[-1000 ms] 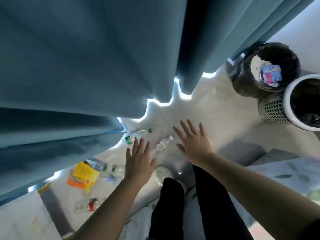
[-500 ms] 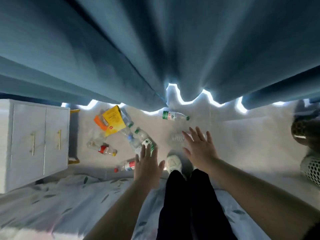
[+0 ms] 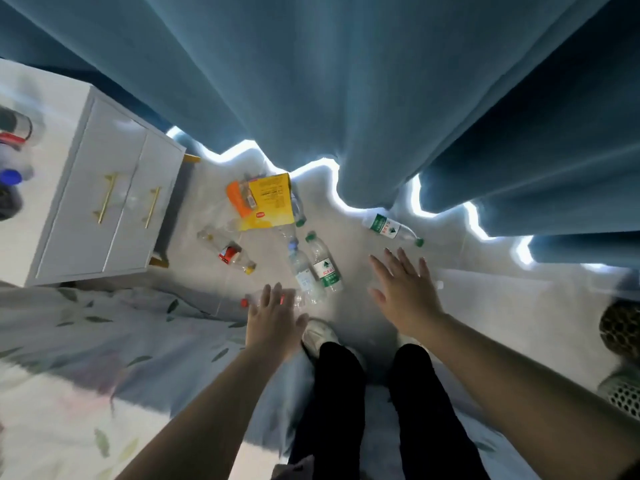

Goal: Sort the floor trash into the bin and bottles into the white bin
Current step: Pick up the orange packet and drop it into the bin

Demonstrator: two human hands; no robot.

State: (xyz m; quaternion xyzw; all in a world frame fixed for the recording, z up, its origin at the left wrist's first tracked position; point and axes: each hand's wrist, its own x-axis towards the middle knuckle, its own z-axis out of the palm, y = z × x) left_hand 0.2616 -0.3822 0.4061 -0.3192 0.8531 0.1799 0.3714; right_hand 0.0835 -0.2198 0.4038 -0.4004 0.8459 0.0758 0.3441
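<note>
Several plastic bottles lie on the pale floor. A green-labelled bottle [image 3: 325, 268] and a blue-capped bottle [image 3: 302, 271] lie side by side at the middle. Another green-labelled bottle [image 3: 389, 229] lies near the curtain. A red-labelled bottle [image 3: 227, 252] lies to the left. A red-capped bottle [image 3: 254, 299] is partly hidden under my left hand [image 3: 273, 323], which hovers over it, fingers spread, holding nothing. My right hand [image 3: 403, 294] is open above the floor, below the far green-labelled bottle. A yellow packet [image 3: 272, 204] and an orange wrapper [image 3: 237, 199] lie near the curtain.
A white cabinet [image 3: 104, 202] with gold handles stands at the left. Blue curtains [image 3: 346, 81] hang ahead. A leaf-patterned bedsheet [image 3: 104, 358] covers the lower left. The dark bin [image 3: 621, 330] and the white perforated bin [image 3: 623, 398] sit at the right edge. My legs and a white shoe [image 3: 318, 336] are below.
The view has swung left: the bins slid to the right edge and the cabinet and bottle pile came into view. Both hands stay open and now hover nearer the bottles.
</note>
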